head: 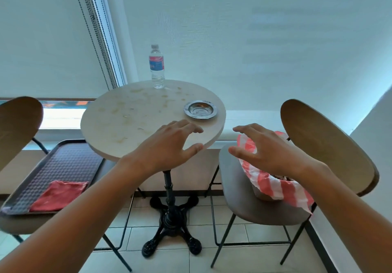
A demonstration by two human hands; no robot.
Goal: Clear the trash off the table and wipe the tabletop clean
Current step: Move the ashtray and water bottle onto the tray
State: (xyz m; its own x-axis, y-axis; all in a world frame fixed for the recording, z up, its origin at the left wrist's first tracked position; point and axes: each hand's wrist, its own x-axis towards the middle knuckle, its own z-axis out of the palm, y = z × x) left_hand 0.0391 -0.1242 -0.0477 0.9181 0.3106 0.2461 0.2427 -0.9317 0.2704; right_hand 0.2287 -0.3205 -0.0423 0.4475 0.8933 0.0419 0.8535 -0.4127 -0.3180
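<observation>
Both forearms are bare to the frame edge, without sleeves, and the left hand point(171, 143) and right hand point(267, 147) are ungloved.

Two chairs flank the spot, both with rounded brown wooden backs and thin black metal legs: the left chair point(20, 122) and the right chair point(331, 145) with a grey padded seat. Behind everything there's a big pale translucent roller blind point(254, 39) covering the window, with beaded pull chains point(93, 29) hanging down at the left. Floor is light rectangular tiles point(250, 232) with darker grout lines. A low white window ledge point(244, 118) runs along under the blind.
</observation>
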